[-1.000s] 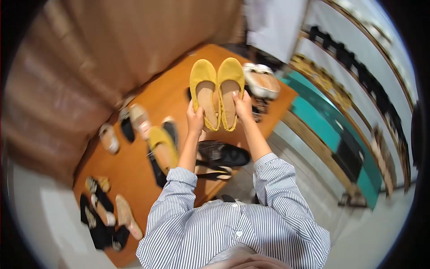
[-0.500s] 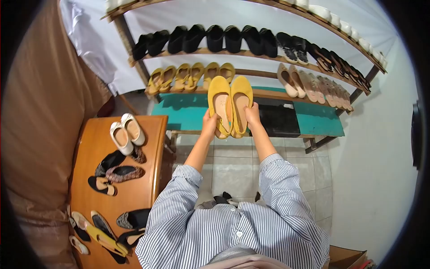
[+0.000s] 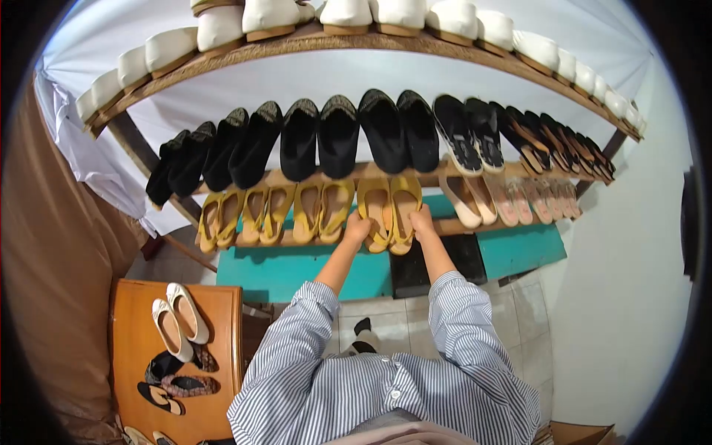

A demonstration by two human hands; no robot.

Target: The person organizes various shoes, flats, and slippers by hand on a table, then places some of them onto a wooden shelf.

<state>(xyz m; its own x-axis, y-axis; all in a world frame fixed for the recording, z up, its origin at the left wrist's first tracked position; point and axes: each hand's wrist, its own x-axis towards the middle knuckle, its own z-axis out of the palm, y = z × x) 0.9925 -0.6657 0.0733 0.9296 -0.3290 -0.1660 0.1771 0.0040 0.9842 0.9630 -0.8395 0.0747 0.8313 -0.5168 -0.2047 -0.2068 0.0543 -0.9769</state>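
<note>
A pair of yellow slingback flats point(image 3: 389, 215) is at the lower shelf of the rack, toes pointing to the wall. My left hand point(image 3: 357, 228) grips the outer side of the left shoe, and my right hand point(image 3: 423, 222) grips the outer side of the right one. To their left, more yellow slingback flats point(image 3: 276, 211) stand in a row on the same shelf. Cream pointed flats point(image 3: 469, 200) stand just to the right of my right hand.
Black shoes point(image 3: 337, 141) line the shelf above, and white shoes point(image 3: 346, 15) the top one. A teal bench point(image 3: 311, 271) with a black panel point(image 3: 437, 259) runs beneath. On the wooden cabinet point(image 3: 215, 297) at left lie white flats point(image 3: 180, 322) and other loose shoes.
Both hands have carried the yellow slingback flats forward to the lower shelf, beside the other yellow pairs. My view has come closer to the rack.
</note>
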